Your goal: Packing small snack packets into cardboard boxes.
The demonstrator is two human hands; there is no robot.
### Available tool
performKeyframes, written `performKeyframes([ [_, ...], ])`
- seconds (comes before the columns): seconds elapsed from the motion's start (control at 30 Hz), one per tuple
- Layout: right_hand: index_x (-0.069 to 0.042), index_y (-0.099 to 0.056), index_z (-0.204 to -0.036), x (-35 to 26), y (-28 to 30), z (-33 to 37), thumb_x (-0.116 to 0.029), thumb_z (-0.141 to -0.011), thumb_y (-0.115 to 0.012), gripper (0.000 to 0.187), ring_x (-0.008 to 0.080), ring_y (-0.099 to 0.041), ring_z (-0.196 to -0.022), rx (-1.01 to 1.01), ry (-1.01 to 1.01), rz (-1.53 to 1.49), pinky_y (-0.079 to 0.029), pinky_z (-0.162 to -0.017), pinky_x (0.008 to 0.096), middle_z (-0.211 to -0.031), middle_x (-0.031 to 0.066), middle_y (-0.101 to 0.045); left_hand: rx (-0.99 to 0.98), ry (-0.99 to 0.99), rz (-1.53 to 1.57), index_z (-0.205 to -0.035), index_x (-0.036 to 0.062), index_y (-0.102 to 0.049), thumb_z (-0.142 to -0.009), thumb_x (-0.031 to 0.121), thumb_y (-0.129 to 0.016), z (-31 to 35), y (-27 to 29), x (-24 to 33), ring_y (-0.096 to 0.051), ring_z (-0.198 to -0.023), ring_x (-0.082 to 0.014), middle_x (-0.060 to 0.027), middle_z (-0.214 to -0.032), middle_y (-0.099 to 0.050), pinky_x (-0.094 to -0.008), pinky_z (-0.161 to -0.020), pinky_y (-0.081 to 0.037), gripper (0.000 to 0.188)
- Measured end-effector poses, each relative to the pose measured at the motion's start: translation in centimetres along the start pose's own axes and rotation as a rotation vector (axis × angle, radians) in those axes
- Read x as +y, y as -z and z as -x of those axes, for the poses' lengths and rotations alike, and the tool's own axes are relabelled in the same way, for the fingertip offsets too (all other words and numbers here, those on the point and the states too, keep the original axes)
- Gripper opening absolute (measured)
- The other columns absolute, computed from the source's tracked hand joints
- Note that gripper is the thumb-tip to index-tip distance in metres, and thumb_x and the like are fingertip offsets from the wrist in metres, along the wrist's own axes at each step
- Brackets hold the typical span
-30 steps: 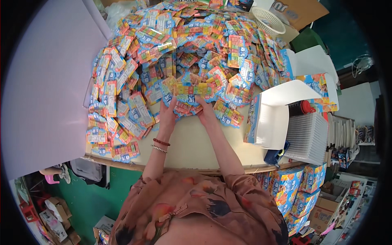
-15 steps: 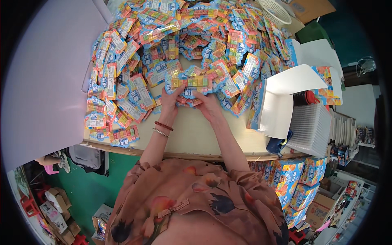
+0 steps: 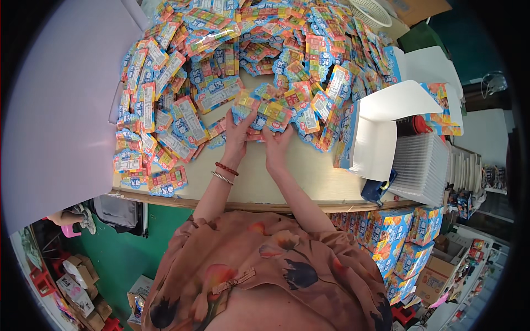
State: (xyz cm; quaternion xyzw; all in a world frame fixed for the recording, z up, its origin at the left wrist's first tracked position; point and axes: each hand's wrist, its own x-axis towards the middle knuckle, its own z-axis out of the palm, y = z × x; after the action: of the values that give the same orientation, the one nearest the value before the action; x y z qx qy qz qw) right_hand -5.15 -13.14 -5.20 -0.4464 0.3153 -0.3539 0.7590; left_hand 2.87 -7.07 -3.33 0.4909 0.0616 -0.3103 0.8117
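Observation:
Several flat, blue-edged candy packets point(image 3: 262, 108) with rows of yellow, green and red blocks are gathered in a bunch between my hands, at the near side of a big heap. My left hand point(image 3: 238, 134) grips their left part, its thumb lying over the front. My right hand point(image 3: 277, 146) closes on the lower right edge, with its fingers partly hidden behind the bunch. More loose candy packets point(image 3: 187, 122) lie left of my hands, and others rest close on the right. How many I hold cannot be told.
An open white-lined display box point(image 3: 375, 138) stands right of the heap. Beside it are a stack of clear plastic trays point(image 3: 422, 171), a blue tape dispenser point(image 3: 379, 187) and a red-capped dark container point(image 3: 413, 126). Filled printed boxes point(image 3: 386, 234) are stacked below the table's wooden edge point(image 3: 259, 208).
The bunch of packets has tilted, its right end dropping lower. My right hand has shifted slightly left and down. My left hand has moved a little right.

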Motion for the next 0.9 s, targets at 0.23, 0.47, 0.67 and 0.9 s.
performKeyframes([
  [0.23, -0.004, -0.041, -0.125, -1.7, 1.9, -1.4, -0.006, -0.09, -0.061, 0.041, 0.0138, -0.054, -0.102, -0.138, -0.075, 0.087, -0.046, -0.089, 0.0295, -0.115, 0.0047, -0.053, -0.05, 0.029, -0.09, -0.137, 0.0048, -0.03, -0.079, 0.011, -0.077, -0.2, -0.2, 0.4, -0.064, -0.096, -0.0163, -0.0073, -0.114, -0.06, -0.0296, -0.075, -0.058, 0.075],
  [0.47, -0.004, -0.044, -0.123, -0.1, 3.3, -1.9, -0.014, -0.093, -0.058, 0.034, 0.012, -0.051, -0.093, -0.123, -0.003, 0.489, -0.043, -0.079, 0.0269, -0.113, 0.0051, -0.051, -0.081, 0.004, -0.116, -0.138, 0.0015, -0.027, -0.074, 0.009, -0.081, -1.3, -0.5, -0.3, -0.063, -0.098, -0.0178, -0.0088, -0.115, -0.059, -0.0305, -0.081, -0.055, 0.084],
  [0.67, -0.004, -0.047, -0.121, 0.7, 1.7, -0.6, -0.014, -0.095, -0.055, 0.029, 0.0123, -0.051, -0.101, 0.13, 0.075, 0.186, -0.042, -0.083, 0.0261, -0.119, 0.0051, -0.051, -0.133, 0.032, -0.171, -0.148, -0.0019, -0.001, -0.072, 0.01, -0.081, -1.1, -0.4, -2.0, -0.057, -0.097, -0.0137, -0.0095, -0.119, -0.051, -0.0266, -0.078, -0.053, 0.111],
  [0.9, 0.0, -0.054, -0.109, -1.6, 3.9, -1.4, -0.028, -0.097, -0.053, 0.03, 0.0126, -0.055, -0.087, -0.028, -0.159, 0.36, -0.045, -0.08, 0.0279, -0.096, 0.0064, -0.057, -0.134, 0.015, -0.052, -0.132, 0.0043, -0.038, -0.076, 0.002, -0.076, -0.5, 0.1, -1.0, -0.062, -0.098, -0.0164, -0.0063, -0.112, -0.059, -0.0298, -0.082, -0.055, 0.067],
])
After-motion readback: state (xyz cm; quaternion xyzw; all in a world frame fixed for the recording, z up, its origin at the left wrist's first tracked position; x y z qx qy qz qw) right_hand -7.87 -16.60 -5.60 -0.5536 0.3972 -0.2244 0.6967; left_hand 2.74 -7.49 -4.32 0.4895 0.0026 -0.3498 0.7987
